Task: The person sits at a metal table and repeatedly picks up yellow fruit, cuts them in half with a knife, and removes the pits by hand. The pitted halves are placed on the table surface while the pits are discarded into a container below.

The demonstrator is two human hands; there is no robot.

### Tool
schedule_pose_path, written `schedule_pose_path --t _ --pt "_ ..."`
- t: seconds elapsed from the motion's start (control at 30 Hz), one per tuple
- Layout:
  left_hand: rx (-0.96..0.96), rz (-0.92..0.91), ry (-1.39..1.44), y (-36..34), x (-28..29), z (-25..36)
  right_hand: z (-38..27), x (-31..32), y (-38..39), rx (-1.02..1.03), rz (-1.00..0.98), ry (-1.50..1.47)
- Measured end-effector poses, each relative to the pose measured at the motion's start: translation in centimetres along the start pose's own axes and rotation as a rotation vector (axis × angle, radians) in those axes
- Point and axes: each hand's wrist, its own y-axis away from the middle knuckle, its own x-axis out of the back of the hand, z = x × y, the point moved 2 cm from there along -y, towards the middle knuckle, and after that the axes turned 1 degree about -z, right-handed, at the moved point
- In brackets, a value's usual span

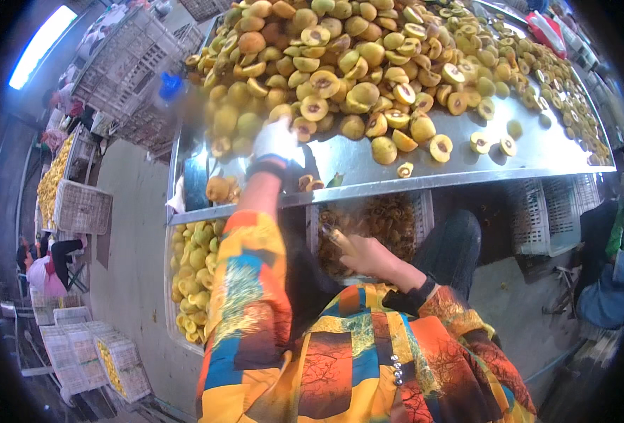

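Observation:
A large heap of yellow, apricot-like fruit [357,95], many of them cut in half with brown centres, covers much of the metal table [368,166]. My left hand [275,141], in a white glove, reaches to the heap's near left edge. Its fingertips are by the fruit and blurred, so their grip does not show. Bare and closed, my right hand [373,257] is over my lap, around a small tool [333,235] with a shiny tip, its exact kind unclear. Below the table's edge, near that tool, a crate [424,218] contains brown pits or scraps.
Left of my legs, a container of yellow fruit [195,271] stands under the table's edge. White crates [548,215] are at the right. Stacked crates [125,67] rise at the far left. Another person [47,271] sits at the left, beyond the grey floor [132,282].

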Motion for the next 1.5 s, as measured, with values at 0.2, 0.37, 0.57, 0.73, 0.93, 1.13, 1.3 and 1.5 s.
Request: schedule_pose_path --t 0.2,0.37,0.57,0.73,0.93,1.13,1.3,1.5 --pt "0.211 0.068 0.206 -1.8 -3.5 3.9 0.0 3.0 1.8 -0.116 0.144 -0.001" --pt "0.258 -0.066 0.774 1.9 -0.2 4.2 -1.2 4.4 0.9 -0.123 0.417 -0.178" --pt "0.176 -0.182 1.598 12.5 -0.1 5.6 -4.3 5.9 -1.7 0.063 0.629 -0.586" --pt "0.304 -0.347 1.906 16.5 -0.4 4.4 -6.1 6.1 -1.8 0.150 0.472 -0.456" --pt "0.466 -0.036 1.999 16.7 -3.4 3.9 -7.2 4.5 -0.3 0.005 0.340 0.042" --pt "0.320 0.083 1.850 16.8 -2.9 4.5 -7.8 3.7 1.0 -0.116 0.272 0.050" --pt "0.266 0.103 1.867 17.3 -2.6 5.3 -8.0 3.4 1.1 -0.109 0.295 0.067" --pt "0.261 0.073 2.024 17.4 -2.3 5.8 -8.3 3.1 1.3 -0.121 0.327 0.021"
